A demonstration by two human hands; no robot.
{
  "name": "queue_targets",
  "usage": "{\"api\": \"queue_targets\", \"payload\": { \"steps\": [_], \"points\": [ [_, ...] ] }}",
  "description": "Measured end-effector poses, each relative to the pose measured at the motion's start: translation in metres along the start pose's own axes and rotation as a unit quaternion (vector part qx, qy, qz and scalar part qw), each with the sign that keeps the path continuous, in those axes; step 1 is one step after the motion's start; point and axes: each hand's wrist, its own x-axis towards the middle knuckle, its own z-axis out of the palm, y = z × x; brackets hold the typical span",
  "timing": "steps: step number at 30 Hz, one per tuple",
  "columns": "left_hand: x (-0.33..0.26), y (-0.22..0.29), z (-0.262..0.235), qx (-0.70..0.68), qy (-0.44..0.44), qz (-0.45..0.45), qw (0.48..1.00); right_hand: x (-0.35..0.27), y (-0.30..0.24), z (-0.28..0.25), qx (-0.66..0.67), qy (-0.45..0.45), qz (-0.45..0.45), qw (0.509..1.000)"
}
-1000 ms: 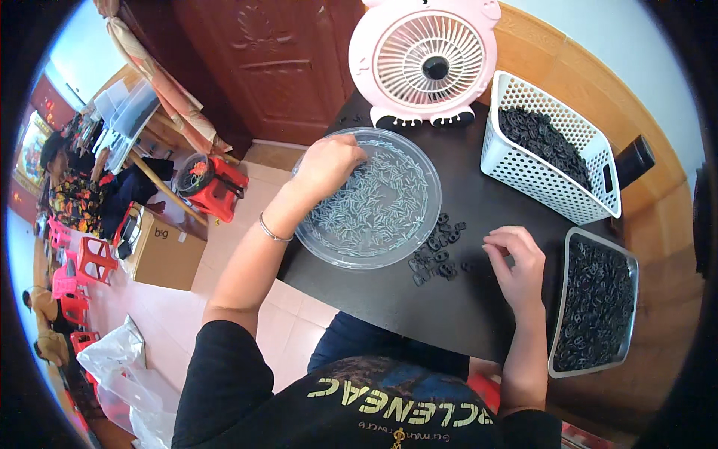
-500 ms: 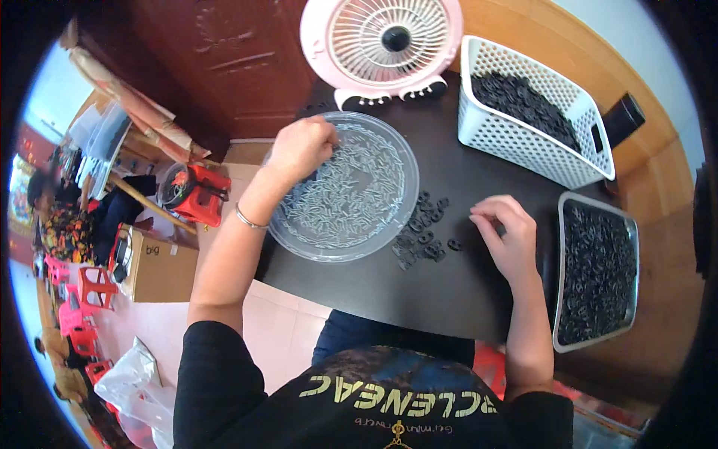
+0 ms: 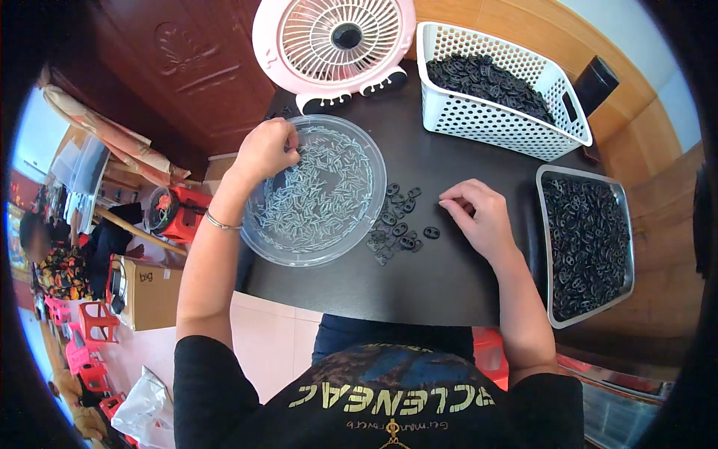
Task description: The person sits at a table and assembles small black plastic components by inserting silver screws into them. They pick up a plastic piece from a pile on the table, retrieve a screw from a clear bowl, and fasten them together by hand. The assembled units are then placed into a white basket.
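My left hand (image 3: 267,150) is closed over the far left rim of a round, clear plastic tray (image 3: 307,258). Many short, thin, silvery pins (image 3: 314,191) lie scattered in the tray. Whatever its curled fingers may hold is hidden. To the right of the tray, small black oval pieces with two holes (image 3: 400,228) lie loose in a cluster on the dark table (image 3: 336,292). One such piece (image 3: 431,233) sits apart, nearest to my right hand (image 3: 479,217). That hand is held with thumb and fingertips together in a pinch; anything between them is too small to make out.
A pink fan (image 3: 348,37) stands at the back. Beyond my right hand are a white perforated basket (image 3: 493,123) and a shallow tray (image 3: 551,247), both filled with black pieces. A dark cylinder (image 3: 596,84) stands behind the basket. A cardboard box (image 3: 153,292) is on the floor at left.
The whole view has shifted, so the table and its things appear farther left. Both hands stay at nearly the same places over the tray and the table, still closed.
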Motion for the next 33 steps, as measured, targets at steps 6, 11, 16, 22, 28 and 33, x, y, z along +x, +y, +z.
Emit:
{"api": "queue_targets", "payload": {
  "steps": [6, 11, 16, 22, 28, 33],
  "points": [
    [-0.004, 0.038, -0.027, -0.166, 0.085, -0.068, 0.980, -0.002, -0.004, 0.009, -0.062, -0.016, -0.020, 0.998],
    [-0.012, 0.097, -0.026, -0.498, 0.011, 0.043, 0.866, 0.007, -0.017, 0.022, -0.189, -0.055, -0.116, 0.974],
    [-0.017, 0.145, -0.017, -0.676, -0.053, 0.005, 0.735, 0.013, -0.015, 0.031, -0.241, -0.074, -0.144, 0.957],
    [-0.019, 0.146, 0.000, -0.731, -0.073, -0.060, 0.676, 0.015, -0.018, 0.023, -0.192, -0.042, -0.082, 0.977],
    [-0.025, 0.147, 0.013, -0.741, -0.106, -0.090, 0.657, 0.014, -0.017, 0.015, 0.212, 0.057, 0.077, 0.973],
    [-0.026, 0.151, 0.018, -0.741, -0.126, -0.101, 0.652, 0.011, -0.026, 0.010, 0.363, 0.013, 0.103, 0.926]
  ]
}}
